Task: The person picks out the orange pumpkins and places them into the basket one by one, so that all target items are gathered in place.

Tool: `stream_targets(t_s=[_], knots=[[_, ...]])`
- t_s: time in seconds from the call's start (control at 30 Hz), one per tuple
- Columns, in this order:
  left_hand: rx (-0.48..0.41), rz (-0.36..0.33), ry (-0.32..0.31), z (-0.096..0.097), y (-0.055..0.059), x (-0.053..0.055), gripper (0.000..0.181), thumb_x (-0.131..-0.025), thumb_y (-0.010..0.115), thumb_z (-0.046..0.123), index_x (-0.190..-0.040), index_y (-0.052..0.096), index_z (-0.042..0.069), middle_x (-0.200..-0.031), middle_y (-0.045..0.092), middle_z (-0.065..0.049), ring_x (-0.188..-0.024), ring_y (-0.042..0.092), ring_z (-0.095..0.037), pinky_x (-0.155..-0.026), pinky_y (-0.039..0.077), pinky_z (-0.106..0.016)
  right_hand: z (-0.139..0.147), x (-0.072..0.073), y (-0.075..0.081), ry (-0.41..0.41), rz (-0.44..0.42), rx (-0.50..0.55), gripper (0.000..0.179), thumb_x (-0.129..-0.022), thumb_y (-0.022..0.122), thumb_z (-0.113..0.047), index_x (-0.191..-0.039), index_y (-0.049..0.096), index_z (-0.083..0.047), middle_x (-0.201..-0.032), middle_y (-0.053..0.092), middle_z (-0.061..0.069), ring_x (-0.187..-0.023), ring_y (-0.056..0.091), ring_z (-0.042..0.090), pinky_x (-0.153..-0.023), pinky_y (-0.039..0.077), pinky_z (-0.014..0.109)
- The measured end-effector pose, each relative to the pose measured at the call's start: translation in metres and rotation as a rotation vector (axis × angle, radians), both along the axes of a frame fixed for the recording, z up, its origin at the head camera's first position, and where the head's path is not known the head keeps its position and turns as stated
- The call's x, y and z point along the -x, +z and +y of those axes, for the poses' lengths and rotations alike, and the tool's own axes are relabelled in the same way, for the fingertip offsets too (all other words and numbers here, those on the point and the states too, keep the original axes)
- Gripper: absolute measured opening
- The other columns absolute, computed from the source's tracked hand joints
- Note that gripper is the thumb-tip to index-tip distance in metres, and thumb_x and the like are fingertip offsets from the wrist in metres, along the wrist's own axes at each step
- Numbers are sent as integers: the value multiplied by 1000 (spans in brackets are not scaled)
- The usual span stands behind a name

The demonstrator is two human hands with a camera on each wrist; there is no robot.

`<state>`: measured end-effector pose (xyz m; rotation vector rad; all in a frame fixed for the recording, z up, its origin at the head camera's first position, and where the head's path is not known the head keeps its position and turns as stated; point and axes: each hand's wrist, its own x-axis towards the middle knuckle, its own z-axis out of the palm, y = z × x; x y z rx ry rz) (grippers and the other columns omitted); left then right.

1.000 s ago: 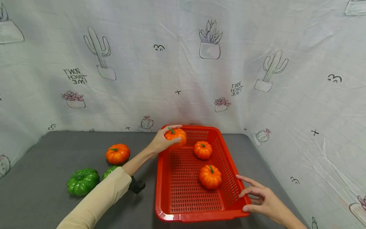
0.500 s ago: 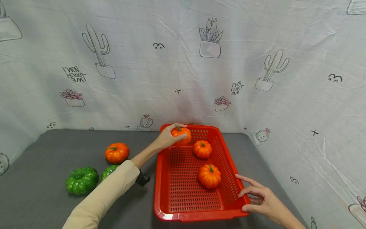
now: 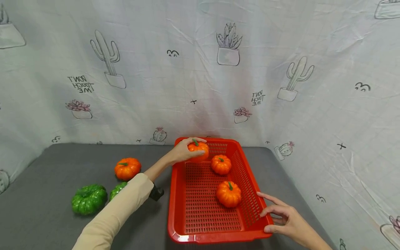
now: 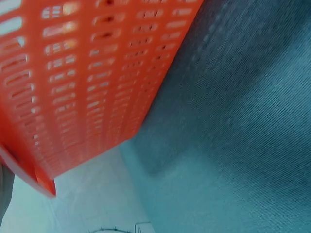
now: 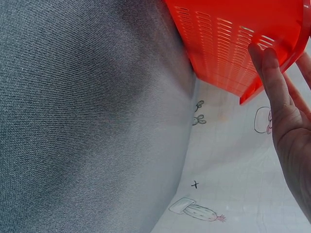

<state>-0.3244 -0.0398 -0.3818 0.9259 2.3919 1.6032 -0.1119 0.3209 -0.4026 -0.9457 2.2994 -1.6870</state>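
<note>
Three orange pumpkins are in the red basket, and one more waits outside.

At lower left of the head view sit two green pumpkins (image 3: 89, 198) and a loose orange pumpkin (image 3: 126, 168) on the gray table (image 3: 47, 166). Near the middle, the left hand (image 3: 182, 152) wraps its fingers around a held pumpkin (image 3: 199, 149) at the far corner of the red basket (image 3: 175, 194). It looks like the putting-down step; letting go seems next. At lower right, the right hand (image 3: 282, 217) rests spread fingers on the basket's edge.
</note>
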Motion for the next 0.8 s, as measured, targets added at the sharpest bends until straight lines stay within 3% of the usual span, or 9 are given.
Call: stream_targets(t_s=[0.13, 0.27, 0.43, 0.57, 0.67, 0.8], knots=[[-12, -64, -139, -4, 2, 8, 44, -89, 71, 18, -130, 58, 10, -117, 61, -6, -92, 62, -18, -82, 52, -32, 1, 0, 1, 6, 2, 0, 25, -83, 64, 13, -106, 62, 4, -150, 37, -4, -127, 42, 0, -82, 54, 34], [-35, -111, -255, -8, 4, 18, 47, -89, 69, 8, -133, 54, 4, -122, 59, -7, -97, 60, -20, -84, 51, -31, 0, 0, 1, -6, -9, -10, 24, -83, 65, 12, -106, 63, 4, -149, 37, -6, -126, 44, 1, -83, 54, 32], [-12, -83, -259, -8, 5, 27, 54, -84, 74, 8, -135, 53, 6, -124, 58, -8, -99, 59, -21, -83, 51, -32, 1, -1, 1, -37, -8, -43, 24, -83, 67, 9, -105, 64, 2, -148, 37, -12, -123, 45, 0, -82, 54, 31], [52, -78, -301, -6, 6, 33, 66, -80, 78, 9, -139, 49, 8, -133, 52, -9, -104, 57, -21, -87, 50, -32, 1, -1, 1, -41, -10, -47, 23, -83, 67, 9, -105, 64, 2, -147, 37, -13, -123, 46, 0, -82, 54, 31], [96, -111, -338, -6, 7, 38, 70, -79, 79, 9, -142, 46, 9, -137, 50, -7, -107, 55, -20, -89, 49, -32, 1, -1, 0, -49, -10, -46, 24, -83, 67, 9, -105, 64, 2, -147, 38, -13, -122, 46, -1, -83, 54, 31], [108, -185, -349, -6, 7, 46, 69, -79, 79, 8, -140, 47, 9, -129, 54, -9, -105, 57, -21, -87, 50, -33, 0, 0, -2, -52, 11, -49, 26, -81, 68, 9, -105, 64, 1, -147, 38, -12, -122, 45, -1, -83, 54, 30]])
